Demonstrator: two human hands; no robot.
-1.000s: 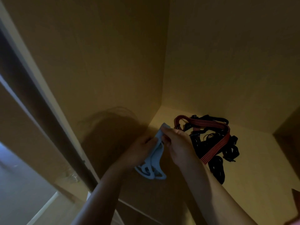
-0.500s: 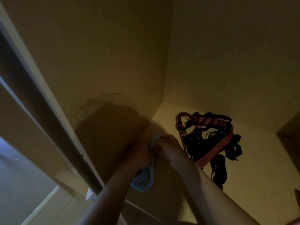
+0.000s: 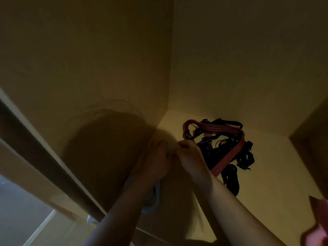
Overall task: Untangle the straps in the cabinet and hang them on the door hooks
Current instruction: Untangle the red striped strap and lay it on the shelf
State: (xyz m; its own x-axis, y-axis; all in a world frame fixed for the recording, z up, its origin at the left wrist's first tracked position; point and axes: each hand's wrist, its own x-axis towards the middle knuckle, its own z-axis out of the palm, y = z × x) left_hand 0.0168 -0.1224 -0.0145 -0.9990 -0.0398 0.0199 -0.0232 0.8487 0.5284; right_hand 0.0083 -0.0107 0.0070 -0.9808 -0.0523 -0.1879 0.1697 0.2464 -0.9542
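A tangled heap of black straps (image 3: 230,157) with a red-and-black striped strap (image 3: 225,164) looped over it lies on the cabinet shelf (image 3: 275,174) near the back corner. In front of the heap my left hand (image 3: 156,160) and my right hand (image 3: 190,157) are pressed close together, both closed on a light blue strap (image 3: 154,201). Its loop hangs below my left wrist; the part inside my fingers is hidden. The scene is dim and blurred.
The cabinet's left side wall (image 3: 97,68) and back wall (image 3: 248,59) close in the shelf. A dark door frame edge (image 3: 44,153) runs diagonally at the left, with floor visible below it. Something pink and blurred (image 3: 317,226) shows at the lower right corner.
Both hands have drawn closer together and bunched the blue strap, so less of it shows. The view has tilted and the strap heap sits a little further right.
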